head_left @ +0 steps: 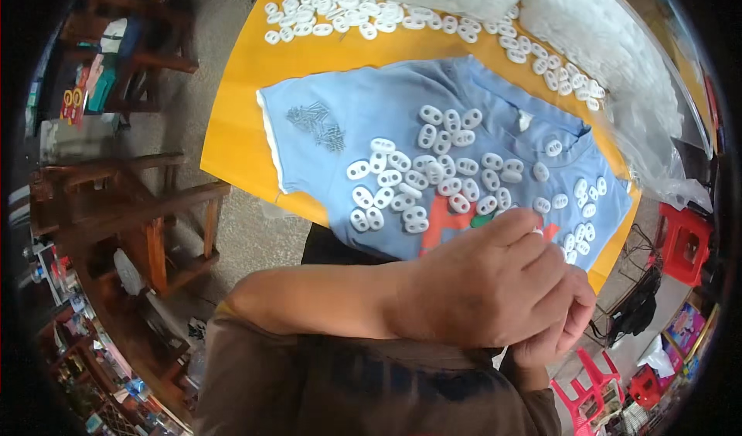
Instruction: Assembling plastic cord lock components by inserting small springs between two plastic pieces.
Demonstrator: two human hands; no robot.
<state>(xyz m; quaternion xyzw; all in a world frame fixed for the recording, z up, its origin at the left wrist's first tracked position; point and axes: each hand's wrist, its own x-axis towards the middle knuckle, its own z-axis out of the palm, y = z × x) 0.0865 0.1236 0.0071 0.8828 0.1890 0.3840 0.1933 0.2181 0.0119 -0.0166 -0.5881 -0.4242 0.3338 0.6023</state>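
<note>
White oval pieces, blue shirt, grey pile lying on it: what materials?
White oval pieces: likely moulded plastic, smooth with slight sheen; near-identical shapes, clean round holes.
Blue shirt: fabric, matte; soft creases and a sewn-looking collar. Fibre can't be told.
Grey pile: probably metal; thin, straight pieces, greyish glint, too small to be sure.

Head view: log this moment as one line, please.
left hand: overlaps right hand, grips unclear | near: white two-hole pieces on blue T-shirt | rest: metal fasteners on shirt, yellow surface beneath
</note>
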